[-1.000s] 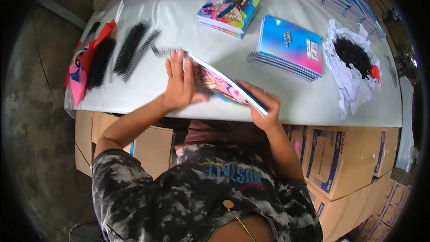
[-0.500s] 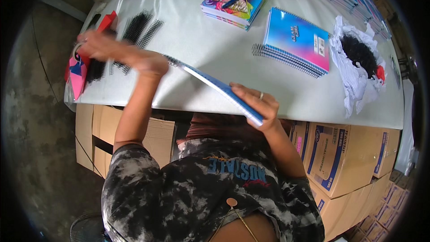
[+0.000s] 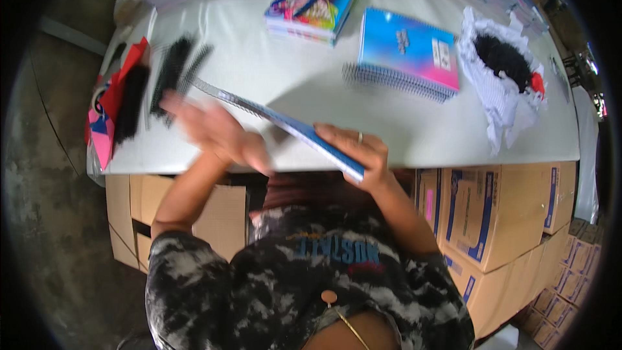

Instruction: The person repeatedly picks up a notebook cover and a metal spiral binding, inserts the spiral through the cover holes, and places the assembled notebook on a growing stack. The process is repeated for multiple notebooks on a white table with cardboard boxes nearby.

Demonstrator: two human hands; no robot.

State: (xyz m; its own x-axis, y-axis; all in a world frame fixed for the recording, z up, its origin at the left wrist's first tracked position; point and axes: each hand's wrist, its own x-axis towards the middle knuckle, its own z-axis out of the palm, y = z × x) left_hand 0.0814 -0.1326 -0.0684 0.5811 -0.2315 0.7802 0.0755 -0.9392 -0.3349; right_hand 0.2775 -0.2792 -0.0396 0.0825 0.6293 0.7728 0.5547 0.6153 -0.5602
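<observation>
My right hand (image 3: 358,150) is closed on a thin blue notebook (image 3: 304,131), held tilted with its edge towards me. A black spiral coil (image 3: 217,92) runs along the notebook's upper edge and sticks out past its far left end. My left hand (image 3: 217,131), smeared by motion, is just below that coil with its fingers stretched out and nothing seen in them. Several loose black spiral coils (image 3: 170,81) lie on the table beyond it. On the left, a red and pink pouch (image 3: 103,129) lies with the dark ring handle of a tool (image 3: 99,99) on it.
A stack of colourful books (image 3: 311,3) with pens on top stands at the back. Right of it is a pile of blue-pink spiral notebooks (image 3: 408,52). Crumpled white cloth (image 3: 495,100) holds a black tangle (image 3: 502,61). Cardboard boxes (image 3: 499,220) stand under the white table (image 3: 272,78).
My left hand has moved right and nearer, away from the pouch and its ring handle, to below the coil. My right hand keeps holding the notebook. The whole view has shifted slightly.
</observation>
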